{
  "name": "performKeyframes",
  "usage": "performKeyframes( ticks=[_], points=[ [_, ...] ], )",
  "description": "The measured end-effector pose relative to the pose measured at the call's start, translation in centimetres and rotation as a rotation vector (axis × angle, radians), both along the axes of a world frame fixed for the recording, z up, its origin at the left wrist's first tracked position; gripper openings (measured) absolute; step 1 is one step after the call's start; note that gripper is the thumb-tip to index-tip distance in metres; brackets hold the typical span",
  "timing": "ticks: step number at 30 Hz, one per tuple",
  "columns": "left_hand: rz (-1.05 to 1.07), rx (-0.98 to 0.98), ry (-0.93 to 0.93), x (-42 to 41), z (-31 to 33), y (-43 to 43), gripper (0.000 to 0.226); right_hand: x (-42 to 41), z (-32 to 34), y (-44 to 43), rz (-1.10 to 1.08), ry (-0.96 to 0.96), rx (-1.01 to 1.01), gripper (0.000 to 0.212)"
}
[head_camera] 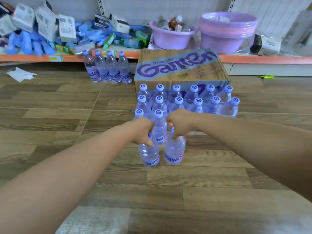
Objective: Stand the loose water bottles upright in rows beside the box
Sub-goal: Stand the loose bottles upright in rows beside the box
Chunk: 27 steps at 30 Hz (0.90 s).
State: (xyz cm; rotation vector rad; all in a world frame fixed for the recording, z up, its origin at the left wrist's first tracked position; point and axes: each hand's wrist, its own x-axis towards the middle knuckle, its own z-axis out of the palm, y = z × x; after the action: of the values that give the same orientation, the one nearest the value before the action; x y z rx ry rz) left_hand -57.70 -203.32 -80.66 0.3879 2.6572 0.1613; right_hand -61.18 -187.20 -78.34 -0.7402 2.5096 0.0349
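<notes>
1. Head view: the left hand [143, 130] has its fingers curled round the neck of the left bottle [149, 153], with the cap buried in the fist. The right hand [179, 124] clasps the neck of the right bottle [174, 150] in the same way.
2. Both held bottles have their long axes close to vertical, bases down toward the wooden floor [50, 102]. The left one leans a little. Whether either base touches the floor cannot be told.
3. The two sit side by side with a narrow gap between them, just on the person's side of the rows.
4. The third row [158, 114] holds only two bottles, both at its left end. The right-hand one of these shows between the two fists.
5. Behind it stand the second row [198, 102] and the back row [194, 88], six caps each. The back row is close against the front of the box [182, 68].
6. The open places seem to lie forward and to the right of the grips, in front of the second row. The right hand is nearer to them, so its bottle probably goes in first, carried upright.
7. Four more bottles [108, 68] stand upright left of the box, well apart from the hands.
</notes>
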Motion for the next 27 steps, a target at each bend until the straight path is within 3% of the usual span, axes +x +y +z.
performKeyframes(
  ticks=[10,27],
  points=[
    [-0.009,0.063,0.117,-4.1,-1.4,8.9,0.021,-2.6,-1.1,8.3,-0.210,0.042,-0.066,0.036],
    [0.067,0.043,0.185,-8.1,-2.7,9.5,0.028,-5.2,-2.9,8.2,-0.305,0.134,-0.179,0.037]
  ],
)
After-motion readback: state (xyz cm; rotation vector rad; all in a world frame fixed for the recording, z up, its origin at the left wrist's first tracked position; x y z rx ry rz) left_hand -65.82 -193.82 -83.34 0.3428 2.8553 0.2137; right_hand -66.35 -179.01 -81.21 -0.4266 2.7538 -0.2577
